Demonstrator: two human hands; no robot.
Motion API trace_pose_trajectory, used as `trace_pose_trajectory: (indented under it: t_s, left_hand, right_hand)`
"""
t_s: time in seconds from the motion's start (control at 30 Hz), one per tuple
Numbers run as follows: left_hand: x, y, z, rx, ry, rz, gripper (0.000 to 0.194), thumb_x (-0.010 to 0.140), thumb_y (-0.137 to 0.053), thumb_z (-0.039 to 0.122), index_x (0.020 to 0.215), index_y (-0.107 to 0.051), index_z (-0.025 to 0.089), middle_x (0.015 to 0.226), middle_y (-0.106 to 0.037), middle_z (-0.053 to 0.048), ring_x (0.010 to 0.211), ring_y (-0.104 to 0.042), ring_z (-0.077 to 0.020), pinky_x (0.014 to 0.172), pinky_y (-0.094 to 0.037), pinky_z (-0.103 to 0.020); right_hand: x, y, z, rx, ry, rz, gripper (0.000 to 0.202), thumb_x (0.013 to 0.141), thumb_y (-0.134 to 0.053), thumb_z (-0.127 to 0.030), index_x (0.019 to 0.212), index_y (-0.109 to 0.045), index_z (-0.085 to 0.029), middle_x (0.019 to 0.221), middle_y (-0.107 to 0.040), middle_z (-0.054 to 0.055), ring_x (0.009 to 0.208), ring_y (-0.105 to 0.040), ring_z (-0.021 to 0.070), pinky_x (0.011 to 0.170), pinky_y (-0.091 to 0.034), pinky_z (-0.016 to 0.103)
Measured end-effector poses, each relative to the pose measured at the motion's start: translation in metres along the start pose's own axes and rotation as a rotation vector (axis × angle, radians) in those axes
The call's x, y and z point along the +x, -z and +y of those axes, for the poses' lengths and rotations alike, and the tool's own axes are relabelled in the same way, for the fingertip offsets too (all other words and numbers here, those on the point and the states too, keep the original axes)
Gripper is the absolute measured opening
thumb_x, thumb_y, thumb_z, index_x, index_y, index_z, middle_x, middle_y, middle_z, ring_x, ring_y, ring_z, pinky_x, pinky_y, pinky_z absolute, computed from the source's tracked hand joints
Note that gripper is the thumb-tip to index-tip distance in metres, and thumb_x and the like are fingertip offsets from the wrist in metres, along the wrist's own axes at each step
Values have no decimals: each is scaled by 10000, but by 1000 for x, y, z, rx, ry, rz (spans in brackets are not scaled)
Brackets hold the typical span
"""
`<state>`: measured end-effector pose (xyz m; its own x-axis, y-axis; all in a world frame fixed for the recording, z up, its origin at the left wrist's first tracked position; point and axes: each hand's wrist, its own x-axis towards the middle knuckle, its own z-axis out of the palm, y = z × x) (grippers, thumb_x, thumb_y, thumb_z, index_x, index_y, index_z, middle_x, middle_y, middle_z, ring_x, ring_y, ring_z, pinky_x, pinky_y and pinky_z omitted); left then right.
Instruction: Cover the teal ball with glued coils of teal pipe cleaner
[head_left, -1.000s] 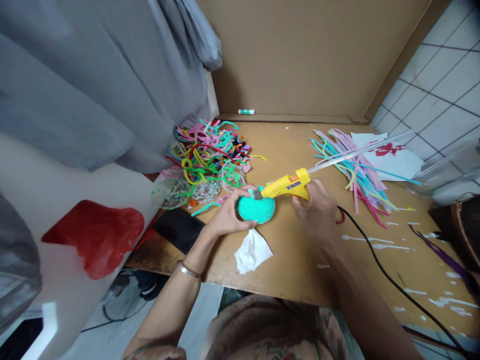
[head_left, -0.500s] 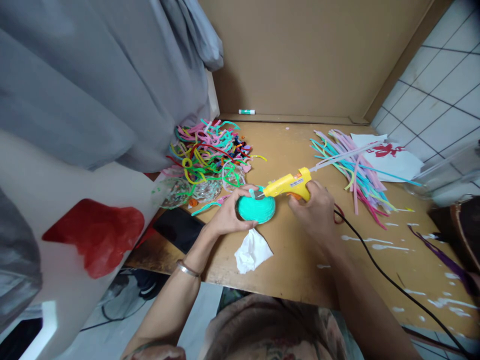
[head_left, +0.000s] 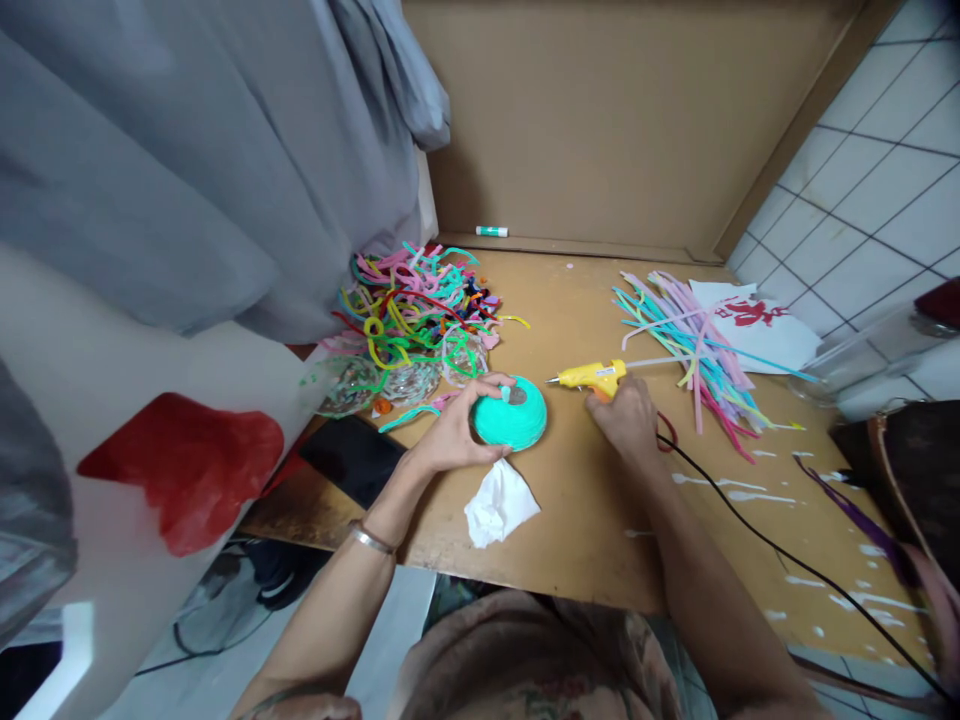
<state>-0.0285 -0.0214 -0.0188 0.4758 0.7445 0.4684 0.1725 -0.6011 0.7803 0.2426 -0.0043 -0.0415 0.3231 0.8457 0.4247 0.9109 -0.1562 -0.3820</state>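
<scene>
My left hand (head_left: 461, 428) is wrapped round the left side of a turquoise ball (head_left: 511, 422), which looks wound from fuzzy strand and has a small greyish opening on top. A short light turquoise bit shows by my fingertips at that opening. In my right hand (head_left: 628, 415) is a yellow hot glue gun (head_left: 596, 377), its metal nozzle pointing left, a little apart from the ball. A translucent glue stick (head_left: 652, 362) runs out of its back end. Just below the ball lies a crumpled white tissue (head_left: 501, 503).
A tangled heap of coloured pipe cleaners (head_left: 412, 300) lies back left, beside clear plastic pieces (head_left: 411, 380) and a dark phone (head_left: 352, 460). More straight pipe cleaners (head_left: 697, 345) lie right. The gun's black cord (head_left: 750, 520) crosses the table. A glue tube (head_left: 492, 231) is behind; a bag (head_left: 892, 450) stands right.
My right hand has drawn the glue gun back to the right, so its nozzle is now off the ball. The ball's top opening shows more, tipped slightly towards me.
</scene>
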Motion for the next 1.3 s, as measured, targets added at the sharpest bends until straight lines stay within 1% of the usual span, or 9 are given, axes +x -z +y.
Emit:
trace_pose_trajectory:
  t_s: [0.13, 0.27, 0.33, 0.43, 0.53, 0.63, 0.77, 0.93, 1.3]
  left_hand:
    - [0, 0, 0, -9, -36, 2, 608, 659, -828, 236, 1142, -459, 224, 1360, -556, -159, 1321, -538, -321, 1075, -428, -515]
    - [-1, 0, -1, 27, -28, 19, 623, 629, -845, 250, 1129, -476, 213, 1336, -561, -157, 1313, -535, -344, 1082, -419, -537]
    - [-1, 0, -1, 30, -26, 29, 622, 623, -846, 253, 1122, -477, 212, 1332, -564, -156, 1314, -532, -352, 1085, -416, -548]
    - [1, -1, -2, 8, -51, 21, 595, 642, -828, 244, 1124, -481, 214, 1342, -567, -155, 1316, -534, -343, 1093, -416, -548]
    - [2, -4, -2, -3, -74, 3, 591, 644, -826, 250, 1130, -490, 218, 1346, -566, -152, 1319, -530, -331, 1107, -409, -550]
    - [3, -7, -2, -5, -116, 2, 593, 649, -820, 239, 1144, -493, 218, 1338, -563, -151, 1309, -531, -321, 1101, -417, -549]
    - [4, -9, -1, 23, -156, -7, 561, 676, -794, 222, 1151, -496, 222, 1342, -565, -149, 1307, -531, -321, 1094, -418, -570]
    - [5, -9, 2, 23, -183, -13, 590, 662, -799, 204, 1165, -492, 234, 1330, -571, -146, 1309, -531, -326, 1096, -410, -587]
    - [5, -8, 1, -32, -184, -31, 595, 656, -795, 202, 1162, -484, 237, 1315, -558, -137, 1297, -528, -318, 1091, -407, -587]
  right_hand:
    - [-6, 4, -6, -175, 49, -97, 331, 751, -625, -388, 900, -650, -93, 862, -661, 190, 814, -596, 302, 665, -414, 362]
    - [-9, 20, -17, -371, 96, -248, 428, 865, -539, -400, 1023, -654, -18, 999, -655, 259, 947, -607, 349, 757, -409, 408]
    - [-9, 30, -23, -397, 120, -247, 464, 879, -536, -410, 1060, -648, 2, 1036, -643, 279, 987, -595, 370, 786, -395, 435]
    - [-10, 42, -32, -211, 256, -97, 383, 896, -513, -350, 1091, -644, -47, 991, -660, 222, 952, -590, 339, 786, -385, 434]
    - [-19, 53, -48, 199, 509, 84, 290, 923, -496, -323, 1119, -622, -152, 869, -660, 105, 846, -590, 257, 761, -412, 386]
    - [-35, 61, -65, 477, 729, 67, 292, 920, -559, -330, 1183, -590, -206, 862, -659, 58, 798, -600, 215, 729, -452, 355]
    - [-48, 61, -76, 567, 826, 80, 253, 923, -578, -242, 1175, -601, -241, 925, -694, 56, 829, -625, 207, 741, -483, 360]
    - [-47, 58, -74, 720, 733, 75, 134, 917, -569, -146, 978, -645, -238, 849, -689, 28, 798, -639, 173, 731, -511, 332]
    - [-42, 56, -72, 827, 248, -167, 160, 847, -631, -349, 813, -691, -204, 774, -701, 28, 659, -604, 160, 630, -496, 310]
